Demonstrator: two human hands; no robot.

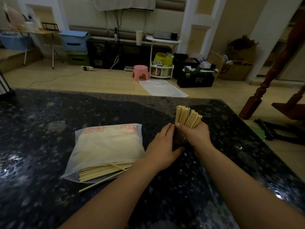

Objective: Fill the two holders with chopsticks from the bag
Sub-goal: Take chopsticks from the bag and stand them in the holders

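A translucent plastic bag (105,146) of pale wooden chopsticks lies on the dark speckled table (49,123), its open end toward me with several sticks poking out. One loose chopstick (99,183) lies beside it. A dark holder (179,138) stands right of the bag, packed with upright chopsticks (187,117). My left hand (162,146) wraps the holder's left side. My right hand (196,134) grips the chopstick bunch at the holder's mouth. A second holder is not visible; it may be hidden behind my hands.
The table's far edge (115,93) runs just beyond the holder. On the floor beyond it are a pink stool (140,72), a white rack, boxes and a plastic sheet. A wooden post (267,80) stands at the right.
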